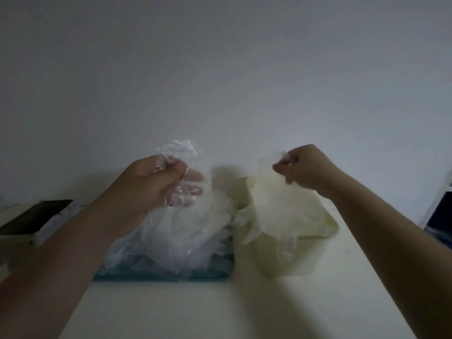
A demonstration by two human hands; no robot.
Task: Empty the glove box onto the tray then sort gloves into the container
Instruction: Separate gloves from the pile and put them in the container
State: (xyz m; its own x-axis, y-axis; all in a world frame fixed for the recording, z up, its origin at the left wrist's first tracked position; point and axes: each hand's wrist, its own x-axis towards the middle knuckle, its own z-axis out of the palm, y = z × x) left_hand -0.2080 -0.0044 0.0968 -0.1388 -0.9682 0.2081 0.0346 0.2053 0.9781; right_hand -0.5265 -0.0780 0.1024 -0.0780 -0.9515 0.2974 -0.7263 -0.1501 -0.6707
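My left hand [156, 182] grips a clear glove [182, 149] over the tray [146, 277]. My right hand [308, 167] pinches a second glove [276, 204].

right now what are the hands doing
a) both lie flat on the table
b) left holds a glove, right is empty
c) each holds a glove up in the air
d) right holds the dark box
C: the left hand grips a crumpled glove and the right hand pinches a hanging glove, both raised above the table.
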